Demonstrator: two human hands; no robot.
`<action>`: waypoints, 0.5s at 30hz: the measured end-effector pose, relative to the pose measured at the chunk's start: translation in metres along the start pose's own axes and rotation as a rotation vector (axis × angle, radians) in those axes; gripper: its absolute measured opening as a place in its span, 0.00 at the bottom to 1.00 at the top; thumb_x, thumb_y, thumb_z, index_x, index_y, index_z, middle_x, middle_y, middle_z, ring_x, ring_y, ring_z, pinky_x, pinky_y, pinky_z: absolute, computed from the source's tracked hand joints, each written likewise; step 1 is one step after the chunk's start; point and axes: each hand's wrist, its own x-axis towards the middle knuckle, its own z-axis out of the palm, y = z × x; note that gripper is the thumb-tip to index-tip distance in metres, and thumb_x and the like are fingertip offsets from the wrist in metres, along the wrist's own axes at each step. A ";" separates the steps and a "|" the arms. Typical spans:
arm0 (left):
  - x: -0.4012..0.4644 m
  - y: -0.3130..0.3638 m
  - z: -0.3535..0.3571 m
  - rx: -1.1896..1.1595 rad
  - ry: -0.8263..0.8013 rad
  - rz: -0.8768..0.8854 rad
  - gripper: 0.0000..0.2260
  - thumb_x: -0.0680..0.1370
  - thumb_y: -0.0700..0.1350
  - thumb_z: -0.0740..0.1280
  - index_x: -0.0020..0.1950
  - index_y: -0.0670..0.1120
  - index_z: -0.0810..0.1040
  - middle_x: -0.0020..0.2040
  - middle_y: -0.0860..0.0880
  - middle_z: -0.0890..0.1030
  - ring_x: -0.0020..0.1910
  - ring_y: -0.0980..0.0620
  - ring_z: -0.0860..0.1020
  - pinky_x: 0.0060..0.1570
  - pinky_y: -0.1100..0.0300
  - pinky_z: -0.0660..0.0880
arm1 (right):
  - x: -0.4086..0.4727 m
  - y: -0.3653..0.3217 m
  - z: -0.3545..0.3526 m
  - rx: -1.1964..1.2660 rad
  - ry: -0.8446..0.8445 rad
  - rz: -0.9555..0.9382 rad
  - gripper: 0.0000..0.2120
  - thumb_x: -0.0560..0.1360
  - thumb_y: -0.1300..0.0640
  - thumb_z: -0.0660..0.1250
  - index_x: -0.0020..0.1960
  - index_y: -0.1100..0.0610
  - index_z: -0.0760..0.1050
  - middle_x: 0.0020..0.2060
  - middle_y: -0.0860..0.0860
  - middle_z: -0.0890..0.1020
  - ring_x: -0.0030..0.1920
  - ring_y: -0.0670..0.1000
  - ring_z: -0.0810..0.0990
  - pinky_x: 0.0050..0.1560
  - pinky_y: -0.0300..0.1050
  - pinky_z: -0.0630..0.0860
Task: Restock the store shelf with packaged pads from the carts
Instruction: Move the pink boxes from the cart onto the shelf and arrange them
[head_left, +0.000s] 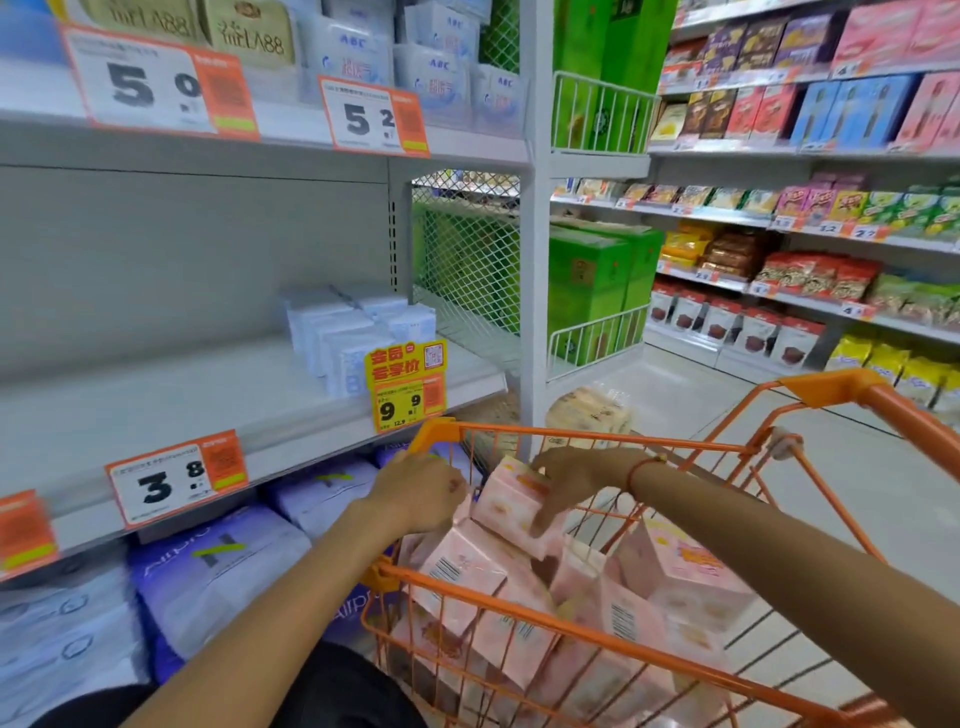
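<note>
An orange wire cart (545, 621) stands in front of me, piled with several pink pad packs (680, 571). My right hand (569, 480) grips the topmost pink pack (506, 506), its fingers curled over the pack's far end. My left hand (421, 493) is curled at the near left end of that same pack, just inside the cart's left rim; its fingers are hidden. To the left, the grey middle shelf (156, 415) holds only a small stack of pale blue packs (348, 332) at its right end.
Purple and white packs (218, 577) fill the shelf below. Price tags (176, 478) line the shelf edges, with a yellow one (408, 384) by the cart's corner. Green boxes (592, 291) sit on the end rack; a snack aisle and open floor (841, 478) lie to the right.
</note>
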 end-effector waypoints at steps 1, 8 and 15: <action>0.000 0.001 -0.002 -0.053 0.004 -0.018 0.17 0.82 0.52 0.52 0.53 0.48 0.79 0.53 0.46 0.80 0.58 0.44 0.74 0.56 0.54 0.64 | -0.003 0.002 -0.007 0.069 -0.043 -0.006 0.44 0.68 0.43 0.74 0.75 0.57 0.56 0.72 0.52 0.64 0.69 0.54 0.67 0.67 0.46 0.67; -0.012 -0.004 -0.046 -0.979 0.108 0.007 0.25 0.79 0.36 0.61 0.75 0.48 0.60 0.70 0.47 0.69 0.60 0.49 0.74 0.57 0.56 0.71 | -0.034 0.007 -0.058 1.009 -0.045 -0.222 0.23 0.72 0.63 0.71 0.63 0.56 0.67 0.57 0.59 0.79 0.53 0.56 0.80 0.51 0.45 0.81; -0.044 -0.017 -0.052 -0.980 0.581 -0.110 0.37 0.55 0.60 0.76 0.61 0.56 0.68 0.57 0.56 0.77 0.55 0.57 0.76 0.51 0.58 0.74 | -0.030 -0.063 -0.055 1.280 0.004 -0.353 0.23 0.76 0.48 0.64 0.65 0.61 0.71 0.52 0.57 0.81 0.52 0.53 0.81 0.51 0.41 0.80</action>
